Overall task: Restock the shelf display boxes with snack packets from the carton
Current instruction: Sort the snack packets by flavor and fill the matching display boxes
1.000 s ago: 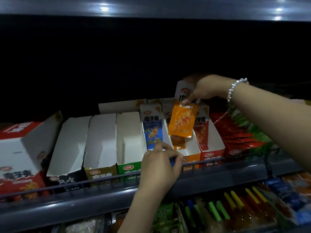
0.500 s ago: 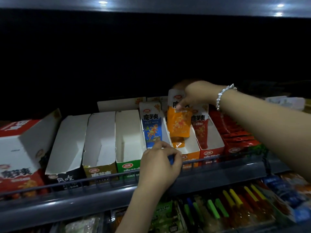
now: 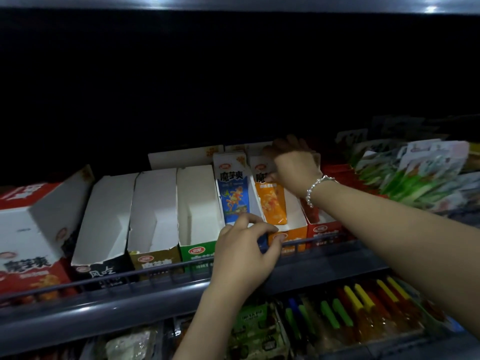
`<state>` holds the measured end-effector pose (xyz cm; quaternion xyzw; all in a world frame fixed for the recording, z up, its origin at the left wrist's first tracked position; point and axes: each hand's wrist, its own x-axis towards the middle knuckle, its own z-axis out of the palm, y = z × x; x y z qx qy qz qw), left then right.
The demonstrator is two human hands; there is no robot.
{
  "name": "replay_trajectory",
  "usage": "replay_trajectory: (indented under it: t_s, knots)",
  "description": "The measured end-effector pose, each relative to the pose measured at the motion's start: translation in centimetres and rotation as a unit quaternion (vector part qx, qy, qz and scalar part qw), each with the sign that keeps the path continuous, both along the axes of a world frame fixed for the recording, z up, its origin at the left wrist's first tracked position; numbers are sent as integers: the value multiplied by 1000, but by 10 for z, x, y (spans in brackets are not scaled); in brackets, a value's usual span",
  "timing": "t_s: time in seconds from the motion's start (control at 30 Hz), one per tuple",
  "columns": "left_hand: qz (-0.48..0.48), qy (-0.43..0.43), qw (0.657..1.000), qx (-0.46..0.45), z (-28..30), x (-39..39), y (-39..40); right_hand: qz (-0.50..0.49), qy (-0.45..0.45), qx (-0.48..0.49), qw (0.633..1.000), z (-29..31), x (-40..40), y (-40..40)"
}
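Orange snack packet (image 3: 270, 203) sat inside the orange display box (image 3: 287, 236), leaning on its back panel, lower end down in the box. Right hand (image 3: 292, 162) was at the packet's top edge, fingers curled and pinching it; pearl bracelet (image 3: 315, 188) on that wrist. Left hand (image 3: 245, 252) was at the shelf's front edge, fingers curled round the front lip of the blue display box (image 3: 235, 193), thumb tip touching the orange box front. Blue box stood just left of the orange one, sides touching. Red display box (image 3: 324, 228) just right of it, mostly hidden by the right forearm. Toward the shelf's left end: green box (image 3: 197, 252), gold box (image 3: 155, 259), black box (image 3: 104, 268), all in a row behind the front rail (image 3: 78, 281), insides showing only white card. Large red carton (image 3: 28, 242) at the far left end. Can't tell what's inside it.
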<state>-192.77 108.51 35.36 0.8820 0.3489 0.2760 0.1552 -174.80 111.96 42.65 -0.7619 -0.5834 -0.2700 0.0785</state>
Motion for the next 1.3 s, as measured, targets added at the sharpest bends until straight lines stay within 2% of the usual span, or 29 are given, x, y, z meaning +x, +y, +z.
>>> replay_trajectory:
  t_s: [0.2,0.43,0.6,0.83,1.0,1.2,1.3]
  knots:
    - [-4,10,1000,-4,0,-1,-1,5,21,6,1000,-6,-3,-2]
    - [-17,13,1000,-2,-1,-3,0,-34,2,-75,997,-7,-7,-12]
    - [-21,6,1000,9,-3,-3,2,-58,-17,-48,997,-10,-10,-9]
    - [-24,15,999,34,-6,-3,3,-64,16,-28,997,-12,-4,-16]
    - [-34,-11,996,86,-17,-8,-2,29,79,74,994,-20,-3,-43]
    - [-26,-107,978,175,-41,-36,-32,149,200,179,952,-65,-27,-113]
    - [-36,-94,982,161,-65,-56,-52,173,253,193,932,-107,-45,-147]
